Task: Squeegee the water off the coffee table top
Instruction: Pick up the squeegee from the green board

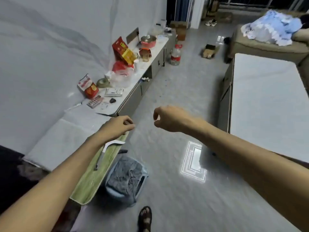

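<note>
Head view, looking down a tiled floor (175,190) between two low pieces of furniture. My left hand (117,126) is raised at about 9 o'clock of frame centre, fingers curled in loosely with thumb and fingertips near each other; it holds nothing I can make out. My right hand (168,118) hangs just to its right, at centre, also loosely curled and narrow, with a small gap between thumb and forefinger and nothing in it. The two hands are near each other but apart, both over the floor.

The coffee table tabletop (267,101), a pale rectangular slab, lies at 3 o'clock, well apart from both hands; my right forearm crosses in front of its near corner. Whether its surface carries water I cannot tell. A beige sofa (267,47) with a light blue bundle of cloth (275,27) on it stands beyond the table at 1 o'clock.

Along the wall at 10 to 11 o'clock runs a long low cabinet (142,91), its top crowded with red boxes and packets (122,50), a lidded pot (148,41) and small items. A large clear water bottle (175,55) stands on the floor beside it. Under my left forearm lies a green wood-grain board (93,178); just beside it, at 6 o'clock, sits a blue bin lined with a grey bag (127,178). My sandalled foot (145,218) shows at the bottom edge.
</note>
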`<act>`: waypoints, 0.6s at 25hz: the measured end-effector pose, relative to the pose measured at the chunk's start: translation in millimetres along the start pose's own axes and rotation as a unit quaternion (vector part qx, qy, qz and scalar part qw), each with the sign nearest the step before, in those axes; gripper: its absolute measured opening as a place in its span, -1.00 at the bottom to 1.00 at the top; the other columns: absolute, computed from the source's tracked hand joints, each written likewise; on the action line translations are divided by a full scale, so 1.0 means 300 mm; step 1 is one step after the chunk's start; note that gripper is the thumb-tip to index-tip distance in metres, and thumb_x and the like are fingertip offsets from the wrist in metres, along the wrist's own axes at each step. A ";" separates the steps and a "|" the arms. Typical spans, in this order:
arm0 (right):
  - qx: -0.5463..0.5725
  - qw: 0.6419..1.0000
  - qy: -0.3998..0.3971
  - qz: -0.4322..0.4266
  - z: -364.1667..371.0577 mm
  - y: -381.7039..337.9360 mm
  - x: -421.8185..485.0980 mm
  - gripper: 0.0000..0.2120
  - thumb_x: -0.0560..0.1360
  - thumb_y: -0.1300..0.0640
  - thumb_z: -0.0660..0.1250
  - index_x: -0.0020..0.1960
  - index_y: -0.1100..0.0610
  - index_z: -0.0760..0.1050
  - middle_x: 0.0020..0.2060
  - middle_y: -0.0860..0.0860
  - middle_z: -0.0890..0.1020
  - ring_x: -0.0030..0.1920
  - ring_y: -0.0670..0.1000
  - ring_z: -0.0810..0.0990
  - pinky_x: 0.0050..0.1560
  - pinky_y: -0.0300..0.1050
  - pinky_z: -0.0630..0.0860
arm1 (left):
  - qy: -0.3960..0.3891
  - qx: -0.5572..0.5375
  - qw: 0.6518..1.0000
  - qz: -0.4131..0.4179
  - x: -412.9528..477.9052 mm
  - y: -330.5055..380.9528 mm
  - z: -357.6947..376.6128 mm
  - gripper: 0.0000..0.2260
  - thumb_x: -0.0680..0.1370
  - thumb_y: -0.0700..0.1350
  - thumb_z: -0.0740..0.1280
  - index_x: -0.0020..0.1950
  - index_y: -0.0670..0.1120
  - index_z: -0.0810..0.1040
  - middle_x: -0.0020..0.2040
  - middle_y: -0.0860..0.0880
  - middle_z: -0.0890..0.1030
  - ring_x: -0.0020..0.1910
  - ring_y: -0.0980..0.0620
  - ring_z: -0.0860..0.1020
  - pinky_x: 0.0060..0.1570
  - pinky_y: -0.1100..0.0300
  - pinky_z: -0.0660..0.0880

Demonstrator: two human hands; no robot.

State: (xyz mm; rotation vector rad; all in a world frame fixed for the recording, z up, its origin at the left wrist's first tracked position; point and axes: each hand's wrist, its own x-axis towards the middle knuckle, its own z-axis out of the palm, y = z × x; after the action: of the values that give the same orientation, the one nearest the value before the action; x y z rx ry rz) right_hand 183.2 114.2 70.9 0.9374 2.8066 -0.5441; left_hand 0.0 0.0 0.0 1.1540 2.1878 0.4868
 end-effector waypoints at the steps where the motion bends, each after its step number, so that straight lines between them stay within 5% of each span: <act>1: -0.017 1.000 -0.016 -0.003 0.074 -0.010 0.089 -0.76 0.48 0.08 0.28 0.09 0.14 0.55 -0.05 0.14 0.64 -0.07 0.19 0.59 -0.08 -0.01 0.57 | -0.001 -0.014 1.000 -0.023 0.064 -0.104 0.032 -0.87 0.48 0.09 0.34 -0.04 0.10 0.58 -0.09 0.05 0.67 -0.21 0.05 0.66 -0.23 0.15 0.53; 7: 0.023 0.996 -0.081 -0.031 0.679 -0.002 0.653 -0.74 0.49 0.13 0.23 0.16 0.10 0.51 -0.01 0.11 0.62 -0.03 0.19 0.58 -0.18 -0.05 0.46 | 0.076 -0.080 0.975 -0.193 0.557 -0.901 0.452 -0.85 0.53 -0.07 0.29 0.08 0.00 0.54 0.05 -0.09 0.65 -0.05 -0.18 0.63 0.02 -0.10 0.56; 12: 0.086 0.986 -0.131 -0.050 1.058 0.026 0.887 -0.73 0.49 0.15 0.23 0.18 0.09 0.50 0.01 0.11 0.63 0.01 0.18 0.59 -0.06 0.02 0.55 | 0.121 0.000 0.949 -0.291 0.771 -1.310 0.672 -0.54 0.56 -0.08 0.29 0.45 -0.09 0.30 0.31 -0.23 0.51 0.23 -0.32 0.49 0.23 -0.18 0.41; 15: 0.115 0.980 -0.155 -0.038 1.206 0.057 0.948 -0.74 0.49 0.15 0.24 0.17 0.10 0.51 0.02 0.12 0.63 0.04 0.19 0.58 -0.04 0.03 0.55 | 0.081 0.083 0.938 -0.327 0.839 -1.429 0.738 -0.54 0.59 -0.03 0.26 0.43 -0.17 0.29 0.31 -0.30 0.49 0.26 -0.35 0.47 0.25 -0.21 0.39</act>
State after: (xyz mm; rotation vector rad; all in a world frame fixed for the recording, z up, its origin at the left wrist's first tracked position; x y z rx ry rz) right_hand -29.3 148.0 -336.1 0.7089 2.5431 -0.9535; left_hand -222.7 -18.8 -496.2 0.4064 2.6161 0.1081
